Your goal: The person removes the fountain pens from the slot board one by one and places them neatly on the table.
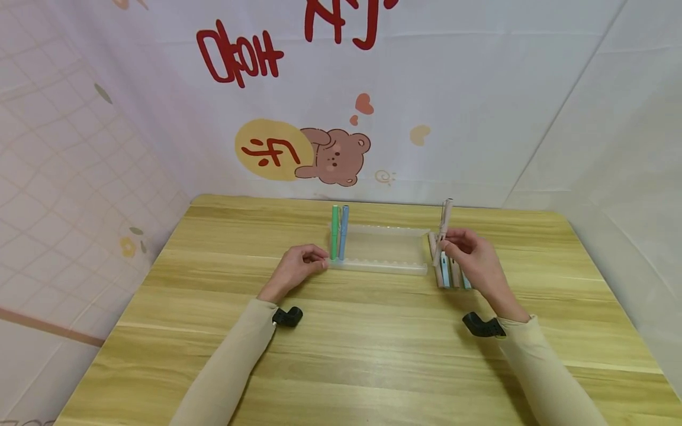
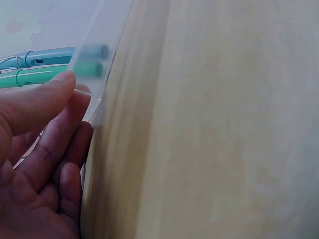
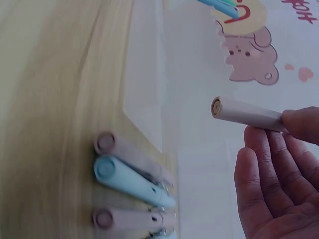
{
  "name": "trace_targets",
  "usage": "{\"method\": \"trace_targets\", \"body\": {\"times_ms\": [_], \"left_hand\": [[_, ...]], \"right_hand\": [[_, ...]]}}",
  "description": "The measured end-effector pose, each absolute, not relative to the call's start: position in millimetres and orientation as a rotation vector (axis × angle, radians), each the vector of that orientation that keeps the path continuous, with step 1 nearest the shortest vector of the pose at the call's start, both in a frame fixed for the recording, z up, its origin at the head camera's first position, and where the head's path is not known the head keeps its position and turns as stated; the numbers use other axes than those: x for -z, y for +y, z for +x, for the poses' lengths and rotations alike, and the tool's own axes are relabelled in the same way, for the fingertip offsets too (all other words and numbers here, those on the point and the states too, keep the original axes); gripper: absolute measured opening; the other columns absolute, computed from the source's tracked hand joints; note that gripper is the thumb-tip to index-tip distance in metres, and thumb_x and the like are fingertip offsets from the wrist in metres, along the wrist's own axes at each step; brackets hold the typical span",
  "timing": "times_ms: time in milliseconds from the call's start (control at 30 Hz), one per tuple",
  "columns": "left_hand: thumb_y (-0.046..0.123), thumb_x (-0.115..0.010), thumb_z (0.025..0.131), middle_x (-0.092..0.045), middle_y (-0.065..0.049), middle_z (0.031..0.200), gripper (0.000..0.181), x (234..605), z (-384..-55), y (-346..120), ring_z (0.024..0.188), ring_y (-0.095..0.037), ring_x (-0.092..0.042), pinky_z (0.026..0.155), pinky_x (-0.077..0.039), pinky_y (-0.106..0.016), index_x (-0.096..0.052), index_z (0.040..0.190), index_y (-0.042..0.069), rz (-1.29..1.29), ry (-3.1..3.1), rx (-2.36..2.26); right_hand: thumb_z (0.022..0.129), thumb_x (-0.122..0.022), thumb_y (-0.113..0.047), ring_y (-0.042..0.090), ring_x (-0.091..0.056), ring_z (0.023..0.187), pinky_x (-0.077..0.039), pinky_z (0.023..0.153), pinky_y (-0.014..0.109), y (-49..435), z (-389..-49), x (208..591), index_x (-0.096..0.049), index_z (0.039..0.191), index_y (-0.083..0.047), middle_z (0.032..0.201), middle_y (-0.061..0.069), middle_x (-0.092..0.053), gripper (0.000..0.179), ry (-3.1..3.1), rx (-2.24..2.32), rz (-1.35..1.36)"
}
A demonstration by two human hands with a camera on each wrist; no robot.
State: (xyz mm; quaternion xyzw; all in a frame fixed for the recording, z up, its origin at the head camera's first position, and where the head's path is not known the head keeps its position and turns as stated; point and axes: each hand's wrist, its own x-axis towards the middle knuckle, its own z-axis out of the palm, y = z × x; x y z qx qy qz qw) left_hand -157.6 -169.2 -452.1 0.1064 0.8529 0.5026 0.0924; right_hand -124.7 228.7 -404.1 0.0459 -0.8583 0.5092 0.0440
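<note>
A clear plastic pen rack (image 1: 378,268) with notched edges stands on the table. My left hand (image 1: 295,269) pinches its near left corner, the thumb on the front wall in the left wrist view. Side by side at the rack's left end, a green pen (image 1: 334,232) and a blue pen (image 1: 344,232) stand upright. My right hand (image 1: 476,260) holds a pale pink pen (image 3: 246,113) between thumb and fingers, raised and nearly upright beside the rack's right end. Below that hand lie several pens, among them a light blue pen (image 3: 130,181) and a mauve pen (image 3: 129,219).
The wood-grain table (image 1: 367,349) extends toward me in front of the rack. Behind it hangs a white backdrop (image 1: 453,77) printed with a bear and red characters. Black wrist mounts (image 1: 482,325) sit at both sleeve cuffs.
</note>
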Motion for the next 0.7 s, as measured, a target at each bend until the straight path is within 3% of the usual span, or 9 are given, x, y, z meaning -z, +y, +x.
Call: {"method": "trace_targets", "body": {"times_ms": [100,367,700], "left_hand": [[0.012,-0.075,0.096,-0.074,-0.003,0.099,0.016,451.1,-157.3,-168.7,0.090,-0.017,-0.066,0.083,-0.050,-0.033,-0.076,0.112,0.008,0.309,2.529,-1.495],[0.013,-0.075,0.097,-0.074,-0.003,0.100,0.015,449.5,-156.1,-167.5,0.091,-0.017,-0.065,0.084,-0.049,-0.034,-0.076,0.111,0.009,0.294,2.521,-1.487],[0.012,-0.075,0.096,-0.074,-0.004,0.099,0.016,449.7,-157.8,-167.7,0.090,-0.017,-0.066,0.082,-0.050,-0.031,-0.076,0.111,0.006,0.318,2.537,-1.487]], "right_hand": [[0.103,-0.067,-0.030,0.001,-0.066,0.096,-0.050,0.081,0.014,236.4,-124.0,402.9,-0.063,0.131,0.002,0.118,0.015,-0.070,0.043,-2.605,-1.563,0.117],[0.103,-0.067,-0.032,-0.001,-0.066,0.096,-0.051,0.080,0.013,254.6,-121.1,401.4,-0.062,0.131,0.002,0.107,-0.012,-0.069,0.045,-2.582,-1.544,0.053],[0.102,-0.069,-0.027,0.000,-0.067,0.095,-0.052,0.080,0.014,272.9,-118.2,399.7,-0.061,0.132,0.005,0.104,-0.016,-0.070,0.045,-2.539,-1.591,0.012]]}}
